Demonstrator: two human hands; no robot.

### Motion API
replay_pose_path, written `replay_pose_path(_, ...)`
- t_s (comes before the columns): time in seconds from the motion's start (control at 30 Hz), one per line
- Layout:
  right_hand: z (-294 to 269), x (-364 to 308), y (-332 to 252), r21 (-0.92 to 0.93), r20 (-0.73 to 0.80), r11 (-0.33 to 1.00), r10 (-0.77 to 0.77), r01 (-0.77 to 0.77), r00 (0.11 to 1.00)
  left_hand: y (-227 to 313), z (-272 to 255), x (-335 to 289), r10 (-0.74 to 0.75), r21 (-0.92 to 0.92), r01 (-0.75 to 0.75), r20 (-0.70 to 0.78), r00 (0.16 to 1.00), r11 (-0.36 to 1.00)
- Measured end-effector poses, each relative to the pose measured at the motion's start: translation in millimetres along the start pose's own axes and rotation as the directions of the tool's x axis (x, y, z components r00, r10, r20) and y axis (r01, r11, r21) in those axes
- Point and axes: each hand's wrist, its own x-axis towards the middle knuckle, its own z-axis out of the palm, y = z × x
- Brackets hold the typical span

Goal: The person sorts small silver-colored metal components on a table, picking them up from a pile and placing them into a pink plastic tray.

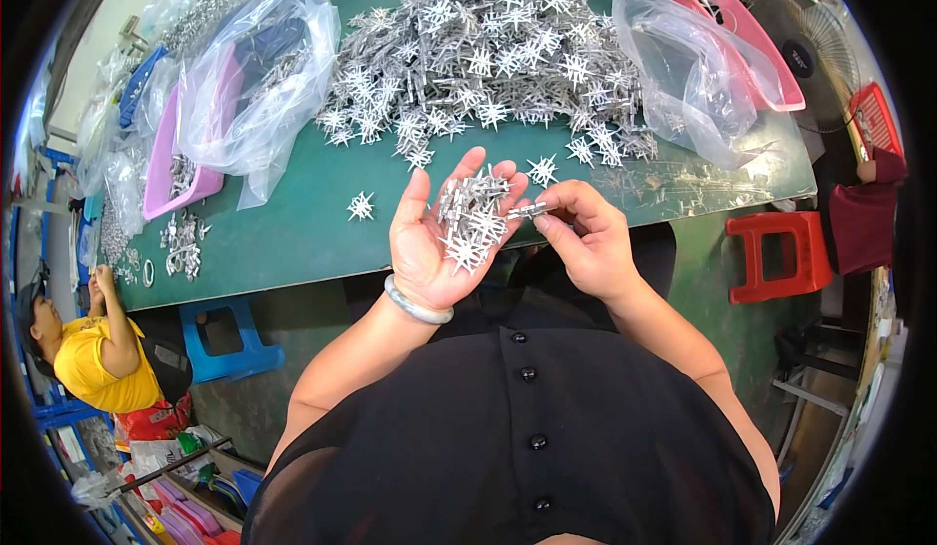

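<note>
My left hand point(425, 247) is palm up at the table's near edge, its fingers curled up around a small heap of silvery star-shaped metal pieces point(470, 228). A pale bangle point(418, 303) circles that wrist. Beside it, my right hand point(590, 242) pinches one spiky metal piece point(527, 211) between thumb and fingertips, close to the left fingers. Beyond both hands rises a big pile of the same star-shaped pieces point(488, 47). Single pieces lie apart from it, one star-shaped piece point(360, 205) to the left and another star-shaped piece point(542, 170) just past my right hand.
On the green table point(283, 242), a pink bin point(185, 194) with a clear plastic bag point(293, 86) stands left, and a clear bag point(673, 77) by a red-pink bin point(771, 67) right. A blue stool point(229, 345), a red stool point(781, 257) and a person in yellow point(98, 360) are nearby.
</note>
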Motion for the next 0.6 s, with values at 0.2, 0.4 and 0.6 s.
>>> replay_pose_path(0.2,-0.1,0.3,-0.3,0.003,-0.002,1.0,-0.007,0.007,1.0,-1.0,1.7,0.8,0.019,-0.009,-0.019,-0.022,1.0,1.0)
replay_pose_path(0.4,-0.4,0.1,0.2,-0.008,0.003,1.0,0.01,-0.01,1.0,-1.3,1.5,0.7,0.029,0.0,-0.029,-0.032,0.999,1.0)
replay_pose_path(0.6,0.4,-0.4,1.8,0.008,0.008,1.0,0.024,-0.024,1.0,1.3,-4.2,-0.2,0.022,-0.031,-0.022,-0.012,1.0,0.999)
